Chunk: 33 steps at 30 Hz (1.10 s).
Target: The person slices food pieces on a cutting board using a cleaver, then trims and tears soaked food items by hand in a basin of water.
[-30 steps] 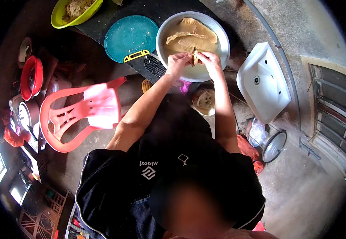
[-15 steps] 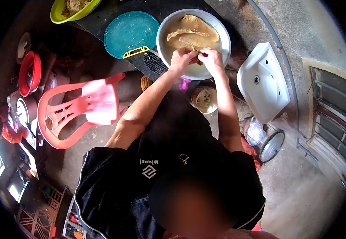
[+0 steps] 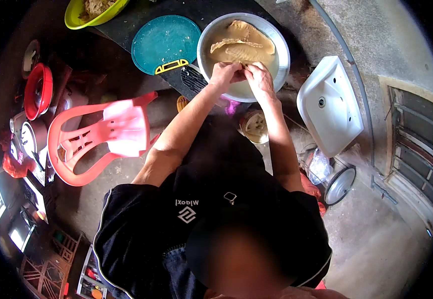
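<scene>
A wide metal basin (image 3: 284, 56) holds cloudy liquid and several soft, tan, ridged sheets (image 3: 250, 33), one with a ruffled edge. Over its near side, my left hand (image 3: 225, 74) and my right hand (image 3: 260, 81) meet with fingers pinched together. Something small and brownish shows between the fingertips, mostly hidden, and I cannot tell what it is. Left of the basin lies a round teal cutting board (image 3: 164, 42) with a yellow handle and light crumbs on it.
A yellow-green bowl (image 3: 99, 18) with pale food stands far left on the dark table. A pink plastic chair (image 3: 126, 127) is at my left, a white washbasin (image 3: 333, 107) at my right. Below the metal basin stands a bucket (image 3: 254, 127) with pale contents.
My right hand has turned slightly and its fingers have closed in toward the left hand. The brown piece between the fingers is less visible. The whole view has shifted slightly.
</scene>
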Tool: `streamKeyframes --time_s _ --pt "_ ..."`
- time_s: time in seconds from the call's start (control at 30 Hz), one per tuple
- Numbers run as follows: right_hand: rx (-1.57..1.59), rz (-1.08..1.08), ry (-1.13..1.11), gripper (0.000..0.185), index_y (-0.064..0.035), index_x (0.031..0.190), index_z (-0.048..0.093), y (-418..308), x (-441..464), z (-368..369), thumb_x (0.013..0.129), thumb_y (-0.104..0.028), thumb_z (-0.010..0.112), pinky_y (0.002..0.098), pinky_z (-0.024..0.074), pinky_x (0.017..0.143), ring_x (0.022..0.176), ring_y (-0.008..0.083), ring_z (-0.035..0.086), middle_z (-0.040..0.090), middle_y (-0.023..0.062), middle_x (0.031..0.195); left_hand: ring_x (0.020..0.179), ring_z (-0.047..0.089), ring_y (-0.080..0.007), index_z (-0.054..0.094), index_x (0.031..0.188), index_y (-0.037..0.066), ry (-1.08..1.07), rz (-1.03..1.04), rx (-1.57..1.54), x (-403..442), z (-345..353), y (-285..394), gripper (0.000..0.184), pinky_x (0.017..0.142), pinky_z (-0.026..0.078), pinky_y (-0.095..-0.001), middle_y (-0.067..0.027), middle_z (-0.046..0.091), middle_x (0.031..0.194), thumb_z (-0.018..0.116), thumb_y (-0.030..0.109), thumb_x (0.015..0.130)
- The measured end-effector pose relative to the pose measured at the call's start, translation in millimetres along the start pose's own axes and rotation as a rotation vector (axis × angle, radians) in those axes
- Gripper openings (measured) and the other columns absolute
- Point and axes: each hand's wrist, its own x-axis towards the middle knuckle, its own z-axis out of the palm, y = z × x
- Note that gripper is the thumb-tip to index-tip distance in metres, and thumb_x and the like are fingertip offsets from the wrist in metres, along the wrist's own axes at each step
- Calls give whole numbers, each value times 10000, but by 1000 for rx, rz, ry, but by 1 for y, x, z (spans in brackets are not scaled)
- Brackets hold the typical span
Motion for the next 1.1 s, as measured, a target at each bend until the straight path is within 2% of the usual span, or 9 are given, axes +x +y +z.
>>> streamKeyframes --time_s 0.3,0.4,0.5,0.63,0.67,0.8,0.93,1.07,1.1 --pt "-16 -86 91 135 9 919 602 10 -19 15 821 -82 580 399 484 742 849 322 589 597 163 891 680 650 -230 592 910 -22 -200 -481 13 12 -13 -1 234 654 562 -342 -141 644 802 509 193 869" --pt "190 -11 65 147 0 936 604 14 -19 8 839 -110 589 382 494 695 783 316 602 593 162 891 619 626 -204 605 875 -15 -328 -333 123 9 -17 -5 245 576 525 -296 -125 636 746 516 213 862" --pt "204 37 165 178 -17 972 624 13 -13 -5 885 -161 567 342 507 660 732 256 641 642 138 864 584 602 -182 614 828 -14 -200 -156 276 -1 1 3 238 522 475 -272 -111 619 686 524 205 849" --pt "1113 426 129 213 54 967 610 -1 -6 -25 899 -140 554 322 544 579 687 195 650 659 118 831 553 571 -164 619 799 -33 -183 67 234 -17 22 14 214 561 468 -274 -102 611 667 538 164 806" --pt "1279 512 286 206 75 945 602 1 -1 -19 901 -118 545 313 549 512 614 207 644 652 128 827 577 570 -165 613 789 -47 -176 79 157 -15 26 12 206 604 472 -276 -106 610 675 539 144 794" --pt "1765 553 223 276 82 1107 517 23 14 -23 937 -123 443 400 514 804 917 256 625 617 157 1029 636 580 -184 592 815 -59 -329 260 142 -7 26 2 170 659 478 -288 -113 616 741 528 97 802" --pt "1404 460 457 240 47 1056 584 3 14 -21 910 -139 540 304 513 747 854 179 625 639 102 975 771 631 -212 598 914 -38 -315 88 222 -9 17 13 238 746 503 -318 -126 637 822 526 177 841" --pt "698 235 298 239 -10 1022 629 3 10 -19 876 -200 622 227 462 713 786 103 572 636 32 888 901 634 -240 544 1133 55 -361 -144 31 -6 12 27 402 818 502 -371 -94 615 1084 468 353 875" --pt "589 167 281 220 -1 1011 625 1 9 -20 883 -179 609 231 461 728 803 100 568 631 38 894 912 630 -233 544 1143 61 -293 -191 9 -10 21 37 367 836 505 -380 -92 601 1116 477 311 882"
